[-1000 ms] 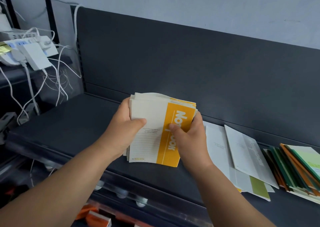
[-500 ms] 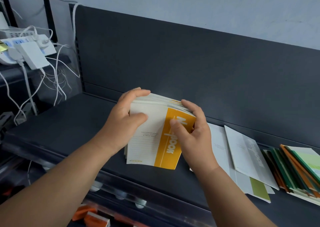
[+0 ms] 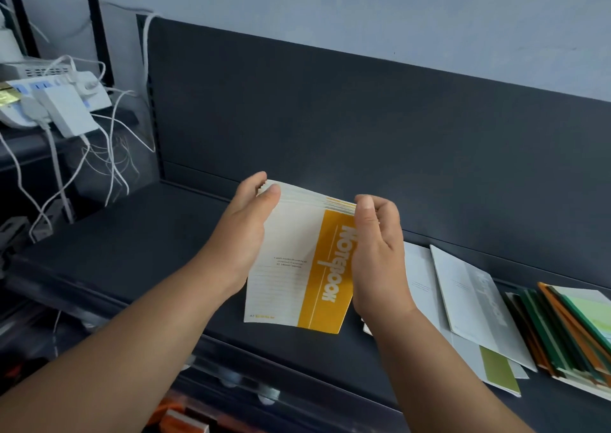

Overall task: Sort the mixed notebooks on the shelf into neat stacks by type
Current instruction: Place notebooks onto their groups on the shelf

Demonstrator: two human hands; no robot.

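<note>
A stack of white notebooks with a yellow-orange band reading "Notebook" (image 3: 297, 267) stands tilted on the dark shelf (image 3: 132, 254), its bottom edge on the shelf surface. My left hand (image 3: 244, 230) grips the stack's upper left corner, thumb on the front cover. My right hand (image 3: 377, 254) grips the upper right edge over the orange band. To the right lie loose white and grey notebooks (image 3: 469, 303), one with a green band (image 3: 497, 371). Further right is a fanned pile of green and orange notebooks (image 3: 568, 330).
The shelf's dark back panel (image 3: 330, 118) rises behind the stack. On the left, a white power strip with plugs (image 3: 59, 105) and hanging cables (image 3: 109, 154) sit on a neighbouring shelf. Below the shelf's front edge, orange items (image 3: 178, 422) show on a lower level.
Both hands slid up from the stack's middle to its top corners. The stack now stands more upright on its bottom edge, with its top edges evened.
</note>
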